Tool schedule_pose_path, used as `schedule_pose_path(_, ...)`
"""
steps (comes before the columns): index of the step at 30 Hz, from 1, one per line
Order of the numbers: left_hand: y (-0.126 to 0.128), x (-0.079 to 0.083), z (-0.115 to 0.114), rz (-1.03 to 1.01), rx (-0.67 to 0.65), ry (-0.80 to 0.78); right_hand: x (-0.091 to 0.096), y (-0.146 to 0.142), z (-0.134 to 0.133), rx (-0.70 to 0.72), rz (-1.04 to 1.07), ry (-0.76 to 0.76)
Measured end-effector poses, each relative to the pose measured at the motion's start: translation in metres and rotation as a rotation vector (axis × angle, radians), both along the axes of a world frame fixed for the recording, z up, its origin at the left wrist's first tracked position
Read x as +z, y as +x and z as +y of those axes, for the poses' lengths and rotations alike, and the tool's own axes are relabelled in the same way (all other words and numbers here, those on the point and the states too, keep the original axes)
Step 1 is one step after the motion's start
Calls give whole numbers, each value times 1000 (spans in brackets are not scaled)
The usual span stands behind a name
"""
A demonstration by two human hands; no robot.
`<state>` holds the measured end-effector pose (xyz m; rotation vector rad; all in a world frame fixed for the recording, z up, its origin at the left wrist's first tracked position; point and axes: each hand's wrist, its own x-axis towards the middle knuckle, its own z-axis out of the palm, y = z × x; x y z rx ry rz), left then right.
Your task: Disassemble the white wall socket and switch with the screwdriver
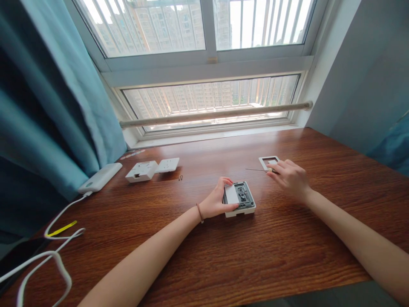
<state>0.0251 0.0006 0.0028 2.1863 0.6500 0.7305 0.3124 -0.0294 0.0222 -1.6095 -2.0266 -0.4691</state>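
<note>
My left hand (pixel 219 200) grips a wall switch (pixel 244 194) by its left side, thumb at the near edge and fingers at the far edge. The switch sits on a white box-shaped base; a white rocker covers its left half, while dark inner parts show on the right. In my right hand (pixel 292 178) is a screwdriver (pixel 255 169), closed in the fingers, its thin shaft pointing left. Its handle is mostly covered by the fingers. Just behind that hand lies a white square frame (pixel 264 163), partly hidden by the fingers.
At the back left of the table (pixel 191 256) stand a white box (pixel 141 171) and a white plate (pixel 168 165), with two small screws (pixel 180 177) nearby. Further left are a white power bank (pixel 100 178), a white cable (pixel 60 251) and a yellow strip (pixel 63 228).
</note>
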Motion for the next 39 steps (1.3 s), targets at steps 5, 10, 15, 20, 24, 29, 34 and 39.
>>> schedule_pose_path(5,0,-1,0,1,-1,-9,11,-21,-17,198,-312,130)
schedule_pose_path(10,0,-1,-1,26,5,-53,13,-26,-27,220,-357,222)
schedule_pose_path(15,0,-1,-2,43,8,-77,11,-33,-33,218,-321,278)
schedule_pose_path(20,-1,-1,-2,79,12,-85,5,-30,-22,211,-169,145)
schedule_pose_path(24,-1,1,-3,101,9,-82,-3,-30,-18,253,-64,-3)
schedule_pose_path(29,-1,2,-5,101,15,-96,-10,-34,-20,264,-16,-91)
schedule_pose_path(34,-1,2,-5,-24,119,32,-8,-29,-19,178,76,-17)
schedule_pose_path(39,3,11,-13,-37,209,287,-2,-39,-34,391,138,170)
